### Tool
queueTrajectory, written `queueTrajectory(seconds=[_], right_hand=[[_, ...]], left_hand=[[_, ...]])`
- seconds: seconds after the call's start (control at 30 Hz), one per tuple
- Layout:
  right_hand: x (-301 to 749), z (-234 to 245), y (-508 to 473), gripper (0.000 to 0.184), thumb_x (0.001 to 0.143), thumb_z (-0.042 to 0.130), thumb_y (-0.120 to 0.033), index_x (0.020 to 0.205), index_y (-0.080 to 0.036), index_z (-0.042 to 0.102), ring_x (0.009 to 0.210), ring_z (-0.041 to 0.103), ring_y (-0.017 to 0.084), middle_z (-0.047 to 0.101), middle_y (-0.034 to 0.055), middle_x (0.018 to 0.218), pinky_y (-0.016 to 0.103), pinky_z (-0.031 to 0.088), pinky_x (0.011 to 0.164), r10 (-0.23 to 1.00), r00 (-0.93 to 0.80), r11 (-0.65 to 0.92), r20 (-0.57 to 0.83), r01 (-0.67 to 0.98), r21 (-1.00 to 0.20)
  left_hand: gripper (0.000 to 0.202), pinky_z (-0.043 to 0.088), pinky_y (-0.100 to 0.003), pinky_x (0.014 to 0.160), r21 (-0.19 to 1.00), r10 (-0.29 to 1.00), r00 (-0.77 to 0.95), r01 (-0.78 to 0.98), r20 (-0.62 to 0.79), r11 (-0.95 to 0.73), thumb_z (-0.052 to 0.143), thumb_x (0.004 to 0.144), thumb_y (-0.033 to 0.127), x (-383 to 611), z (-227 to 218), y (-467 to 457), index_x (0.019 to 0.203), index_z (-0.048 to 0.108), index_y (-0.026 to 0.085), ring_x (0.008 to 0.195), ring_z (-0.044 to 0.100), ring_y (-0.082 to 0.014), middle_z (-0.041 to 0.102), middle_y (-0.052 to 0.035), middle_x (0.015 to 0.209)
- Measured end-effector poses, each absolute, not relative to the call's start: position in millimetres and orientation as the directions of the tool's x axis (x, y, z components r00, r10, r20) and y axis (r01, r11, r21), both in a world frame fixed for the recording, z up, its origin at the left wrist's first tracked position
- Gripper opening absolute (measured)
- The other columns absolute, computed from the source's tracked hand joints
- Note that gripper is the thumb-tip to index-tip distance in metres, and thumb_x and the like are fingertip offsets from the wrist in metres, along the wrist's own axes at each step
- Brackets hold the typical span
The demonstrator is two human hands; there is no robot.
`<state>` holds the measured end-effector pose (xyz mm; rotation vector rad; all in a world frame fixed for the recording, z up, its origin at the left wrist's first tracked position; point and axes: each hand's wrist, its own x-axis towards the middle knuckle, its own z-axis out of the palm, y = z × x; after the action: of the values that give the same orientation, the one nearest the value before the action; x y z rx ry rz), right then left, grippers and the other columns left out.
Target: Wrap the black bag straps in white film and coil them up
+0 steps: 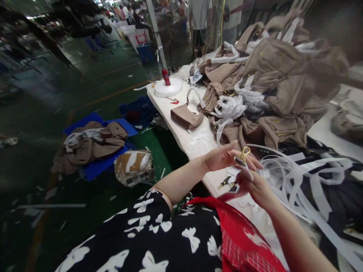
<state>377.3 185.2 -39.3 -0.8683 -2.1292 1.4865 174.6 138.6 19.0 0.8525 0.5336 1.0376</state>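
Note:
My left hand point(224, 156) and my right hand point(253, 185) meet above the near edge of a white table point(195, 141). Together they pinch a gold metal clasp point(244, 152) fixed to a white strap point(286, 173). The left fingers close around the clasp from the left, the right fingers grip the strap end just below it. More gold clasps point(227, 184) lie on the table under my hands. A loose tangle of white straps spreads to the right of my hands over dark cloth.
A big heap of tan bags point(278, 75) with white straps fills the table's far right. One tan bag point(187, 116) lies alone. A white round base with a red bottle point(166, 77) stands at the far end. Tan bags on a blue sheet point(90, 145) lie on the green floor.

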Motion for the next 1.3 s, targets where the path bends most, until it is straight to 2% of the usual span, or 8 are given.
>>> queueTrajectory(seconds=[0.17, 0.27, 0.6, 0.7, 0.8, 0.9, 1.03, 1.3], right_hand=[[380.0, -51.1, 229.0, 0.063, 0.073, 0.047, -0.01, 0.13, -0.024, 0.067, 0.094, 0.068, 0.03, 0.073, 0.01, 0.101, 0.044, 0.053, 0.086, 0.534, -0.841, 0.786, 0.091, 0.453, -0.421], [374.1, -63.1, 235.9, 0.062, 0.073, 0.045, -0.006, 0.129, -0.022, 0.068, 0.097, 0.068, 0.03, 0.073, 0.0114, 0.105, 0.042, 0.053, 0.087, 0.513, -0.854, 0.81, 0.087, 0.448, -0.379], [365.5, -133.3, 226.5, 0.047, 0.092, 0.048, -0.06, 0.099, -0.023, 0.076, 0.093, 0.07, 0.031, 0.077, 0.0091, 0.098, 0.044, 0.053, 0.085, 0.889, -0.435, 0.089, -0.143, 0.471, -0.877], [348.2, -121.4, 195.8, 0.052, 0.087, 0.057, -0.069, 0.097, -0.022, 0.078, 0.084, 0.071, 0.029, 0.078, 0.009, 0.09, 0.045, 0.055, 0.084, 0.796, -0.457, -0.205, -0.397, 0.414, -0.887], [327.2, -92.1, 152.0, 0.047, 0.087, 0.065, -0.061, 0.107, -0.02, 0.077, 0.087, 0.073, 0.026, 0.079, 0.0085, 0.093, 0.041, 0.057, 0.086, 0.537, -0.669, -0.462, -0.513, 0.275, -0.843], [335.4, -56.8, 116.4, 0.038, 0.089, 0.069, -0.05, 0.112, -0.02, 0.072, 0.077, 0.072, 0.019, 0.077, 0.0053, 0.084, 0.032, 0.057, 0.076, 0.41, -0.809, -0.595, -0.421, 0.113, -0.796], [405.4, -23.1, 90.4, 0.033, 0.085, 0.076, -0.045, 0.101, -0.017, 0.071, 0.05, 0.06, 0.011, 0.069, 0.0024, 0.062, 0.02, 0.046, 0.051, 0.545, -0.76, -0.606, -0.354, -0.066, -0.792], [473.7, -23.5, 9.6, 0.038, 0.082, 0.078, -0.044, 0.101, -0.012, 0.069, 0.047, 0.055, 0.01, 0.065, 0.0036, 0.061, 0.017, 0.039, 0.044, 0.565, -0.734, -0.6, -0.378, -0.05, -0.799]], left_hand=[[0.025, 0.049, -0.027, 0.091, 0.861, 0.893, 0.3, -0.286, -0.337, 0.421, 0.059, 0.097, 0.037, 153.7, -18.8, 132.0, 0.108, 0.071, 0.017, 0.103, 0.063, -0.0148, 0.07, -0.0046, 0.11], [0.03, 0.051, -0.026, 0.075, 0.766, 0.696, 0.539, -0.135, -0.475, 0.628, 0.068, 0.091, 0.043, 152.1, -46.1, 120.9, 0.091, 0.069, 0.014, 0.075, 0.063, -0.0139, 0.067, -0.0027, 0.08], [0.039, 0.042, -0.018, 0.052, 0.339, 0.496, 0.763, -0.377, -0.415, 0.862, 0.035, 0.107, 0.025, 117.8, -42.9, 169.8, 0.087, 0.065, 0.009, 0.036, 0.018, -0.0018, 0.031, 0.0099, 0.052], [0.043, 0.043, -0.018, 0.056, 0.451, 0.631, 0.654, -0.453, -0.418, 0.769, 0.034, 0.108, 0.033, 130.9, -36.5, 202.0, 0.097, 0.068, 0.009, 0.038, 0.026, -0.0025, 0.032, 0.009, 0.053], [0.041, 0.051, -0.024, 0.076, 0.747, 0.867, 0.406, -0.47, -0.29, 0.47, 0.044, 0.105, 0.042, 151.1, -46.3, 228.5, 0.122, 0.064, 0.011, 0.059, 0.056, -0.0073, 0.055, 0.0021, 0.069], [0.041, 0.05, -0.032, 0.094, 0.99, 0.959, 0.275, -0.095, -0.072, 0.102, 0.055, 0.099, 0.039, 163.6, -65.7, 234.0, 0.129, 0.062, 0.013, 0.089, 0.065, -0.0167, 0.069, -0.0066, 0.095], [0.031, 0.046, -0.038, 0.103, 0.934, 0.883, 0.469, 0.314, 0.005, -0.172, 0.05, 0.096, 0.028, 171.7, -83.8, 199.7, 0.118, 0.067, 0.014, 0.099, 0.064, -0.0227, 0.071, -0.0093, 0.096], [0.036, 0.051, -0.031, 0.087, 0.924, 0.952, 0.029, -0.234, -0.304, 0.302, 0.05, 0.083, 0.013, 221.4, -85.5, 161.3, 0.119, 0.056, 0.012, 0.08, 0.067, -0.0146, 0.068, -0.0058, 0.091]])
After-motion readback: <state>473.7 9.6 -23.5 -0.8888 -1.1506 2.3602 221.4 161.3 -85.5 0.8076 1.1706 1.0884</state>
